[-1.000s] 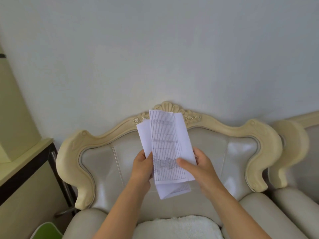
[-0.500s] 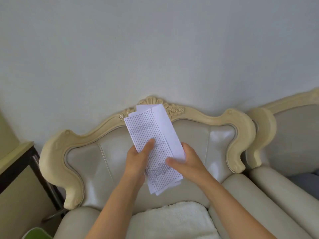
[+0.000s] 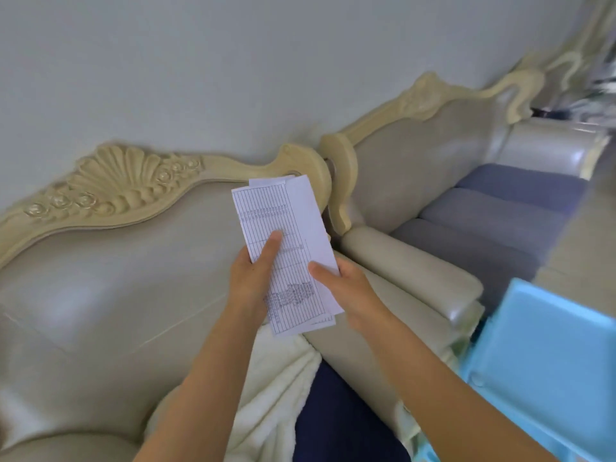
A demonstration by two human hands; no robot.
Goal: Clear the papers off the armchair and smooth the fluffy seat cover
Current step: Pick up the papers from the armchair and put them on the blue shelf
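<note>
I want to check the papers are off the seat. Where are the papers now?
In the head view the papers are near the middle, held up by the left hand and right hand, in front of the armchair backrest.

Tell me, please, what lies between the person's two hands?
In the head view, the folded papers lie between the left hand and right hand, both gripping them.

The white ruled paper sheets (image 3: 286, 248) carry a printed grid of tiny entries, all too small and blurred to read.
</note>
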